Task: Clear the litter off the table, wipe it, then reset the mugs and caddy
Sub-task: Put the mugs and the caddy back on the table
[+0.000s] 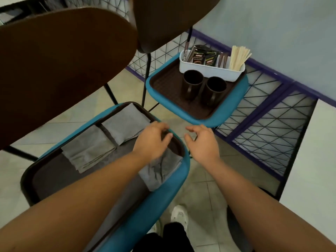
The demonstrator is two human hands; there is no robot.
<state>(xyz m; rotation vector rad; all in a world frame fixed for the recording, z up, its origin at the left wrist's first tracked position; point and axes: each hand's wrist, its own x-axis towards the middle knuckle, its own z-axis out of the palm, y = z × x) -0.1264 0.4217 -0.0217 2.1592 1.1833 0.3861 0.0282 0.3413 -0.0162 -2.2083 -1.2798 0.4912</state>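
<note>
Two dark mugs stand side by side on a brown tray on a blue chair seat. Behind them on that tray is a white caddy holding sachets and wooden stirrers. On the nearer blue chair a second brown tray carries folded grey cloths and a crumpled one. My left hand hovers over that tray's right corner, fingers curled, just above the crumpled cloth. My right hand is open in the gap between the chairs, holding nothing.
Two dark brown round tabletops overhang at upper left. A blue wire fence panel runs along the right under a pale wall. The floor is tiled; my white shoe is below.
</note>
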